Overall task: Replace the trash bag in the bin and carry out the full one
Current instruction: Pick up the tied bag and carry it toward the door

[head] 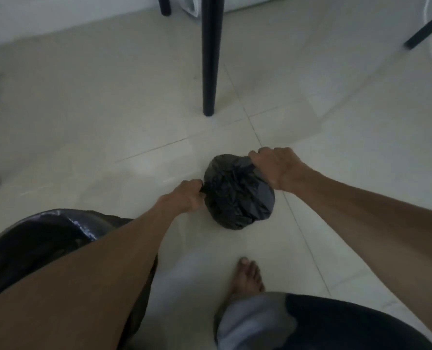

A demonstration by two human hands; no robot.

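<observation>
A full black trash bag [237,195] sits on the tiled floor in front of me, bunched and rounded. My left hand [187,195] grips a pulled-out flap of the bag at its left edge. My right hand [275,168] grips the bag's upper right edge, fingers curled round the plastic. The bin [40,238], lined with a shiny black bag, stands at the lower left, partly hidden behind my left forearm.
A black table leg [211,59] stands on the floor just beyond the bag, with other dark legs at the top left and far right. White cables run along both side edges. My bare foot [247,276] rests behind the bag.
</observation>
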